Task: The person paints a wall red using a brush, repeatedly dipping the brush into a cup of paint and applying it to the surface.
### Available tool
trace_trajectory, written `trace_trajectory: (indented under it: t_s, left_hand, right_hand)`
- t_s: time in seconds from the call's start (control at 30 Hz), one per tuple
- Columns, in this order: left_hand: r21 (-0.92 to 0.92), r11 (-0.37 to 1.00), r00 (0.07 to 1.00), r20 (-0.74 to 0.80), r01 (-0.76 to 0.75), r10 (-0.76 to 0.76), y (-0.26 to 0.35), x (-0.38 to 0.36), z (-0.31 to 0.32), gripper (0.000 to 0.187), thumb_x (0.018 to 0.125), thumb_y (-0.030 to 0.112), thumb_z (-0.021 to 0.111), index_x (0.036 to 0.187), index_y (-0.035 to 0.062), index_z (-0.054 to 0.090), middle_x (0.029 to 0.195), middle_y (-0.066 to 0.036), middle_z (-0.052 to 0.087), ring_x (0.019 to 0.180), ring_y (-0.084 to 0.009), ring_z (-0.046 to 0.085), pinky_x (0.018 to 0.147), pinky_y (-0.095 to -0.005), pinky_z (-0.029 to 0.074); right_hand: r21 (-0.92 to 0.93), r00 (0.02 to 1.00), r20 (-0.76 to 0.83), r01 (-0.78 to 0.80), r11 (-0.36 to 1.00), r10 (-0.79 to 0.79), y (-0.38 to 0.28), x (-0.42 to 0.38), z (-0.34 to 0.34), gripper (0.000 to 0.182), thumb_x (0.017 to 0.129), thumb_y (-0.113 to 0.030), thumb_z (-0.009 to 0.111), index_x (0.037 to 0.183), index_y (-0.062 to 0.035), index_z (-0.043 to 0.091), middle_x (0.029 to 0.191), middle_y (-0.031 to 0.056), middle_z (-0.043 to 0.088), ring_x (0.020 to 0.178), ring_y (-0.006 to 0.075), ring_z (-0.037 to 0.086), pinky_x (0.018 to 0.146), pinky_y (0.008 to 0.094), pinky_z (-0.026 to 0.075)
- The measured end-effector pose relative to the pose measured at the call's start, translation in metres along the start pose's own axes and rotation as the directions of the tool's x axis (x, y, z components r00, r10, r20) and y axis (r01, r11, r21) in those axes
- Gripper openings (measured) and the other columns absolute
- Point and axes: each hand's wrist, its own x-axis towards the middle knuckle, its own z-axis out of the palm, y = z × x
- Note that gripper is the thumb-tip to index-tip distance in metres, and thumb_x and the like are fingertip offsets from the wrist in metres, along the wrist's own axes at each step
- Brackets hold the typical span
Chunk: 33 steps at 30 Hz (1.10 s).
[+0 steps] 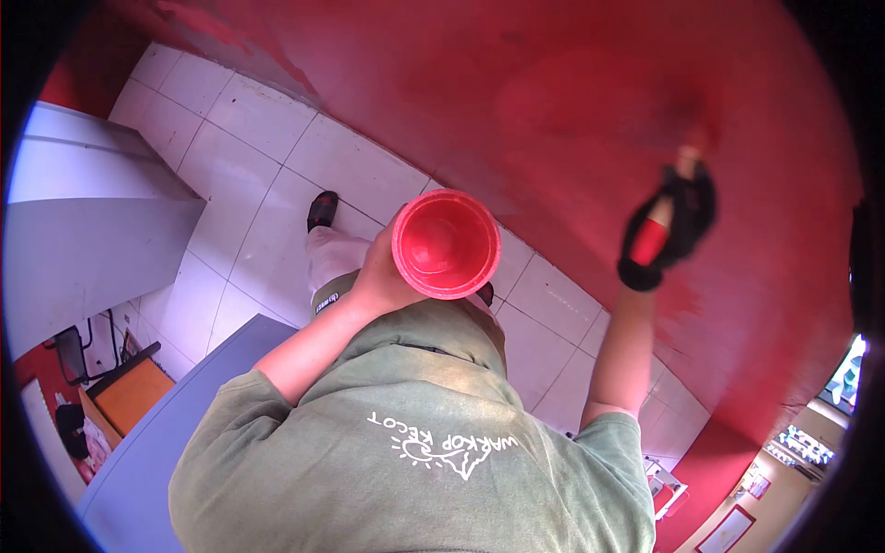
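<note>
A red cup-like container (446,282) with red paint inside is held upright in front of the body, with my left hand (383,276) wrapped round its side. My right hand (671,221), in a black glove, reaches up to the red wall (553,120). It grips a brush (688,158) whose pale upper part shows above the glove, while a red part shows at the palm. The brush's tip is blurred against the wall. Darker and lighter red patches mark the wall's surface.
White floor tiles (267,175) run along the wall's foot. A grey cabinet-like block (101,240) stands at the left, and a blue-grey surface (198,415) lies below it. An orange-topped piece (134,392) is at the lower left, a white rack (666,487) at the lower right.
</note>
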Motion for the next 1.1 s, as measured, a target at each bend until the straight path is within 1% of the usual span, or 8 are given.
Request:
trace_trajectory:
  t_s: [0.1, 0.27, 0.33, 0.43, 0.6, 0.8, 0.9, 1.1]
  left_hand:
    - [0.062, 0.998, 1.0, 0.017, -0.012, 0.011, 0.004, 0.0, 0.002, 0.074, 0.059, 0.018, 0.083, 0.122, 0.0037, 0.047, 0.116, -0.011, 0.056, 0.109, -0.0217, 0.054, 0.092, -0.0337, 0.043]
    - [0.066, 0.997, 0.997, 0.061, -0.04, 0.036, 0.004, 0.003, -0.003, 0.074, 0.059, 0.018, 0.083, 0.122, 0.004, 0.047, 0.116, -0.011, 0.056, 0.11, -0.0221, 0.054, 0.092, -0.0341, 0.043]
    - [0.067, 0.997, 0.998, 0.053, -0.048, 0.044, 0.001, 0.004, -0.004, 0.074, 0.06, 0.018, 0.083, 0.122, 0.004, 0.046, 0.118, -0.011, 0.055, 0.11, -0.0224, 0.053, 0.092, -0.0342, 0.043]
    - [0.052, 0.998, 0.999, 0.038, -0.04, 0.038, 0.001, 0.005, -0.003, 0.074, 0.06, 0.018, 0.083, 0.123, 0.0045, 0.046, 0.118, -0.011, 0.055, 0.111, -0.0225, 0.053, 0.092, -0.0342, 0.043]
    - [0.08, 0.997, 1.0, 0.017, 0.014, -0.016, 0.0, 0.005, -0.002, 0.075, 0.06, 0.02, 0.083, 0.123, 0.0055, 0.046, 0.119, -0.011, 0.055, 0.111, -0.0224, 0.053, 0.092, -0.0346, 0.043]
    - [0.028, 1.0, 1.0, 0.017, 0.014, -0.015, -0.001, 0.011, -0.001, 0.075, 0.059, 0.02, 0.084, 0.123, 0.0051, 0.047, 0.117, -0.011, 0.056, 0.109, -0.0222, 0.054, 0.091, -0.0343, 0.043]
    - [0.016, 1.0, 1.0, 0.018, 0.003, -0.004, 0.006, 0.011, -0.006, 0.074, 0.059, 0.02, 0.084, 0.122, 0.0043, 0.047, 0.116, -0.011, 0.057, 0.108, -0.0215, 0.055, 0.091, -0.0341, 0.043]
    - [0.009, 1.0, 0.999, -0.042, -0.022, 0.022, 0.001, 0.009, -0.012, 0.07, 0.06, 0.018, 0.083, 0.119, 0.003, 0.049, 0.114, -0.011, 0.058, 0.105, -0.0198, 0.055, 0.09, -0.0339, 0.044]
  right_hand:
    - [0.165, 0.939, 0.295, -0.235, 0.958, 0.179, -0.01, -0.093, 0.045, 0.027, 0.076, -0.004, 0.068, 0.101, -0.0121, 0.066, 0.108, 0.0133, 0.057, 0.104, 0.0316, 0.053, 0.089, 0.042, 0.043]
    - [0.253, 0.801, 0.597, -0.144, 0.957, -0.037, -0.039, -0.169, 0.068, 0.022, 0.079, -0.008, 0.064, 0.1, -0.0102, 0.065, 0.109, 0.0141, 0.058, 0.104, 0.0331, 0.053, 0.089, 0.0427, 0.042]
    - [0.372, 0.754, 0.657, -0.306, 0.876, -0.015, -0.044, -0.167, 0.069, 0.021, 0.078, -0.006, 0.062, 0.099, -0.0084, 0.064, 0.106, 0.014, 0.059, 0.101, 0.0309, 0.055, 0.087, 0.041, 0.044]
    - [0.458, 0.798, 0.585, -0.471, 0.754, 0.143, -0.029, -0.129, 0.068, 0.023, 0.078, -0.003, 0.061, 0.101, -0.0073, 0.063, 0.102, 0.0124, 0.061, 0.096, 0.0284, 0.058, 0.084, 0.0382, 0.045]
    - [0.258, 0.961, 0.18, -0.252, 0.933, 0.21, -0.034, -0.026, 0.016, 0.027, 0.078, 0.003, 0.059, 0.102, -0.0066, 0.064, 0.103, 0.0121, 0.061, 0.097, 0.0301, 0.057, 0.086, 0.0389, 0.045]
    - [0.407, 0.753, 0.652, -0.442, 0.799, 0.084, -0.06, -0.089, 0.054, 0.029, 0.077, 0.001, 0.058, 0.104, -0.0079, 0.064, 0.11, 0.0121, 0.059, 0.103, 0.0301, 0.055, 0.089, 0.0378, 0.043]
    - [0.437, 0.798, 0.6, -0.395, 0.808, 0.066, -0.057, -0.085, 0.074, 0.027, 0.077, 0.0, 0.058, 0.103, -0.0058, 0.063, 0.107, 0.0111, 0.06, 0.102, 0.0294, 0.056, 0.089, 0.0368, 0.043]
    - [0.374, 0.96, 0.064, -0.275, 0.885, 0.271, -0.033, 0.04, 0.012, 0.026, 0.075, 0.009, 0.057, 0.094, -0.0055, 0.065, 0.102, 0.0128, 0.06, 0.097, 0.0295, 0.057, 0.087, 0.038, 0.045]
